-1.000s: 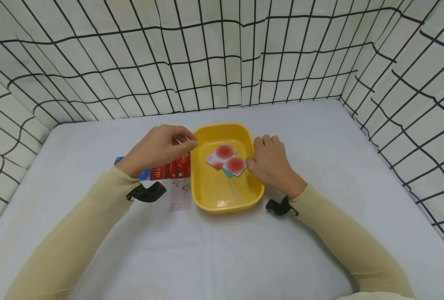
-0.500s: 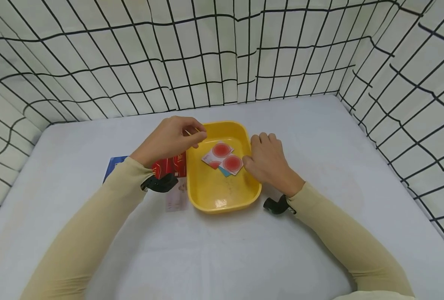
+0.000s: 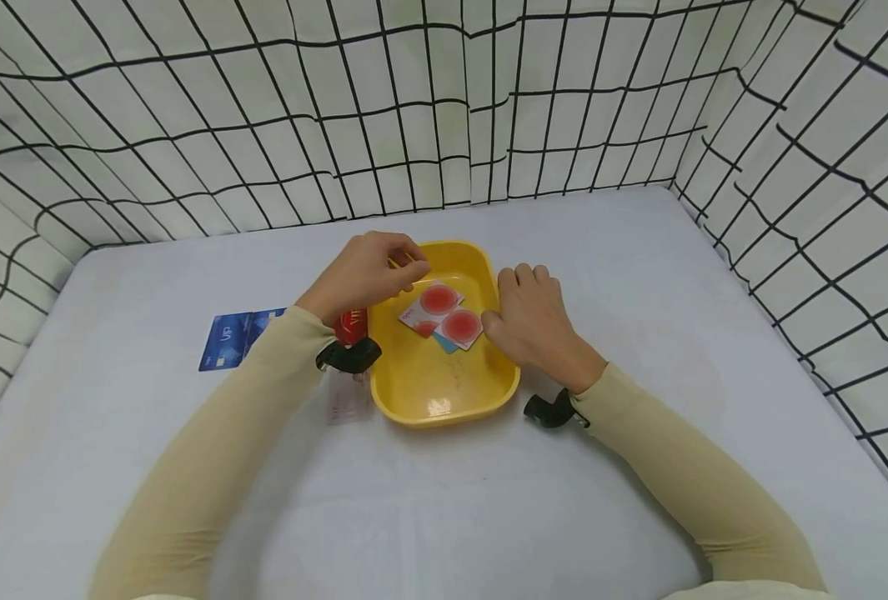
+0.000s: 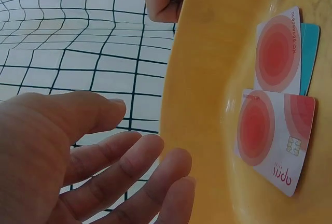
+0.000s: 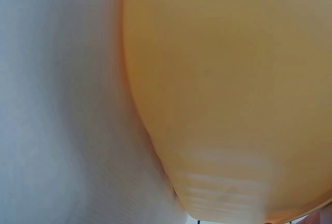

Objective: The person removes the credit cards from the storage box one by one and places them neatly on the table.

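Observation:
A yellow plastic tray [image 3: 444, 387] stands on the white-covered table with several cards in it. Two white cards with red circles [image 3: 462, 327] overlap there, and a teal card [image 4: 311, 53] peeks out from under one. My right hand [image 3: 539, 325] grips the tray's right side, thumb over the rim and fingers bent at the outside. Over the tray's far left corner hovers my left hand [image 3: 372, 271], its fingers loosely bent and apart from the thumb, with nothing between them in the left wrist view.
Left of the tray lie blue VIP cards [image 3: 226, 337], a red VIP card [image 3: 352, 325] partly under the left wrist, and a pale pink card [image 3: 348, 404]. Black-gridded white cloth [image 3: 413, 108] walls in the table at the back and sides.
My left hand has moved right, from beside the tray's left rim to over its far left corner, baring the blue cards. The right hand keeps its grip on the tray.

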### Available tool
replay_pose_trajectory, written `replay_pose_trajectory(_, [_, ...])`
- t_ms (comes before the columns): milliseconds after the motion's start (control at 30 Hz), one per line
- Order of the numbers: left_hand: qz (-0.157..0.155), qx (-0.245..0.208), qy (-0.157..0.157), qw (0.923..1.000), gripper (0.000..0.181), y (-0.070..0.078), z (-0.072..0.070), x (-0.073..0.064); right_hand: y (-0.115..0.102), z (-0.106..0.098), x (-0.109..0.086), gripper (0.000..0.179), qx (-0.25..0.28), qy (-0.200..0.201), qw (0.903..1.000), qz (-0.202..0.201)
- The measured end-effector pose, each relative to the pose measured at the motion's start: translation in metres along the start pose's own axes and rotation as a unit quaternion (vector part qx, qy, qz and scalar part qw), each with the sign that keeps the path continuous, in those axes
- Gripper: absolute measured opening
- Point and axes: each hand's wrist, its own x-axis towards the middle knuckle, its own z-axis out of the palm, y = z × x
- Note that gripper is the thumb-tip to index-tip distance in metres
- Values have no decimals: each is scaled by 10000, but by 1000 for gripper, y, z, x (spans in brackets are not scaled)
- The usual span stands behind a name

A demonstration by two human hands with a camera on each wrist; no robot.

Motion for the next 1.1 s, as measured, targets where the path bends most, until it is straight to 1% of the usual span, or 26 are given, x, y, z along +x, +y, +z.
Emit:
replay_pose_trajectory(167, [24,62,-115,9999,31,2,7,10,0,-1,0,20,-29,-40,10000,29])
replay_pose_trajectory(367, [46,88,-204,9997,35,6,15,17,-1,-2,1,21,-61,-78,9999,28])
replay_pose_trajectory(567, [-189,-149,-319,9992,37,5,24,23,-1,-2,0,21,-17,-82,9999,55])
replay_pose_trajectory(700, [-196,-65,-355,9992,39,2,32,26,1,-2,0,21,14,-57,10000,39])
replay_pose_trajectory(800, [-91,80,-352,9993,41,2,37,28,1,-1,0,21,21,-43,10000,24])
replay_pose_trajectory(933, [19,110,-354,9993,43,1,39,28,2,-1,0,21,25,-31,10000,17])
replay_pose_trajectory(1000, [30,103,-428,9990,44,0,39,28,2,0,0,22,16,-34,10000,21])
replay_pose_trajectory(1100, [-46,121,-631,9979,48,-1,40,28,2,0,1,23,34,-78,10000,42])
